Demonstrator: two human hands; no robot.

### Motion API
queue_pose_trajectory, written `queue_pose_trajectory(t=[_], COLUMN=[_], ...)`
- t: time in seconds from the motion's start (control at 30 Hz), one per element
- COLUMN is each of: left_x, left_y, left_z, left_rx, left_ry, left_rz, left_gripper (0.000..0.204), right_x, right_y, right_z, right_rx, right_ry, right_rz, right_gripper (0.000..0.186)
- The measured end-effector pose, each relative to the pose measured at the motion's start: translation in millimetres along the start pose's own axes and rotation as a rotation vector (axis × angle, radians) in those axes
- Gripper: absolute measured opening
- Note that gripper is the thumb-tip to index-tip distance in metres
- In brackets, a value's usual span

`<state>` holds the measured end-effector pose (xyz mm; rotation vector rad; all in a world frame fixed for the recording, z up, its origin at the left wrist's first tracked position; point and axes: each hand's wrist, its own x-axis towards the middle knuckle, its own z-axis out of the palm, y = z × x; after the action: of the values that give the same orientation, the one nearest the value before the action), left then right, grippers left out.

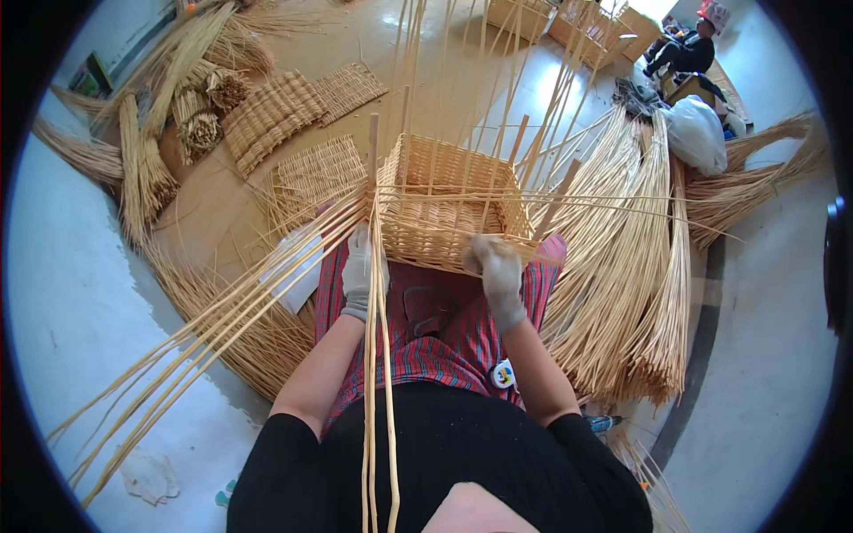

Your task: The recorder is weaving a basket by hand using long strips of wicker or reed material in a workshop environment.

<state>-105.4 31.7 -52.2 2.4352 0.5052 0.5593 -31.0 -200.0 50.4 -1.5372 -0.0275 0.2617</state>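
Observation:
A half-woven rectangular wicker basket (426, 250) rests on my lap, with long upright rods rising from its sides and wooden stakes at its corners. My left hand (356, 274), in a pale work glove, grips the basket's near left corner; rods partly cover its fingers. Several loose wicker rods (233, 322) fan out from that corner to the left, and a few more run down over my lap. At the near wall, toward the right corner, my gloved right hand (498, 277) is closed with curled fingers. A slightly blurred wicker rod (526, 251) runs by it.
Big bundles of wicker rods (635, 293) lie at my right, with more bundles (142, 169) at the far left. Woven panels (277, 117) lie on the floor ahead. A white plastic bag (696, 133) and a seated person (689, 51) are at the far right. A tape measure (503, 374) sits on my lap.

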Motion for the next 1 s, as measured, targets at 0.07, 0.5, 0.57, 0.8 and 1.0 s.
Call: queue_pose_trajectory(t=[0.07,0.5,0.57,0.8,1.0], left_x=[-0.6,19.5,18.2,57.8,67.9], left_y=[3.4,60.1,70.6,92.7,79.5], left_z=[-9.7,-26.9,-29.3,2.1,3.6], left_rx=[0.027,-0.177,-0.270,-0.278,-0.483], left_ry=[-0.112,-0.229,-0.169,0.120,-0.018], left_rz=[-0.102,-0.016,0.077,0.254,0.167], left_gripper=[0.053,0.064,0.062,0.085,0.090], right_x=[-26.0,3.1,-1.2,19.1,51.1], right_y=[17.6,67.4,60.2,42.5,-5.4], right_z=[-3.5,-38.3,-37.3,-24.1,5.2], right_rx=[0.028,0.582,0.915,0.667,-0.337], right_ry=[0.067,-0.133,-0.227,-0.083,-0.106], right_rz=[0.263,0.502,0.564,0.307,-0.457], right_gripper=[0.033,0.035,0.036,0.048,0.035])
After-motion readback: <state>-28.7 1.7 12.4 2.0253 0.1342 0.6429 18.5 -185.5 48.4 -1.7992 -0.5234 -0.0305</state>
